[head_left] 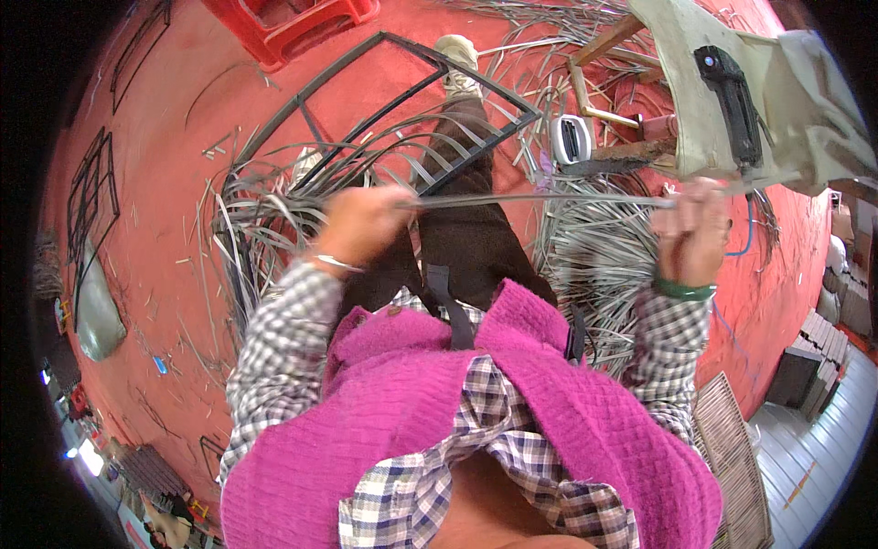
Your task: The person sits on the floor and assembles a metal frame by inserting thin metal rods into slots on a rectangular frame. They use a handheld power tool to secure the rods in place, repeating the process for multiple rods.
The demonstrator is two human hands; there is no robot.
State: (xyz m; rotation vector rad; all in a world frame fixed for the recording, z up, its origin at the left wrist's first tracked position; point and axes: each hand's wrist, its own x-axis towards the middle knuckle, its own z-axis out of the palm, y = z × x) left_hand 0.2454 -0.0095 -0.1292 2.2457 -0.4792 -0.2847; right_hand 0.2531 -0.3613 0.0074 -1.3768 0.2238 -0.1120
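Note:
A long grey flat strip [540, 198] runs taut and nearly level across my lap, from one hand to the other. My left hand [364, 225], a little blurred, is closed on its left end. Farther right, my right hand [693, 229] pinches the other end, the fingers smeared by motion. Leaning over my legs is a dark metal frame [325, 73] with several grey strips [375, 151] looped around its near bars. My left hand is beside these strips. Below my right hand lies a big bundle of loose grey strips [594, 247].
A cloth-draped wooden stand [649, 37] carries a black handheld tool [732, 105] at the right. Near it sits a white-rimmed container [572, 140]. A red plastic stool [293, 27] stands at the far side. More dark frames [96, 197] lie left, and a woven panel [732, 467] lies near right.

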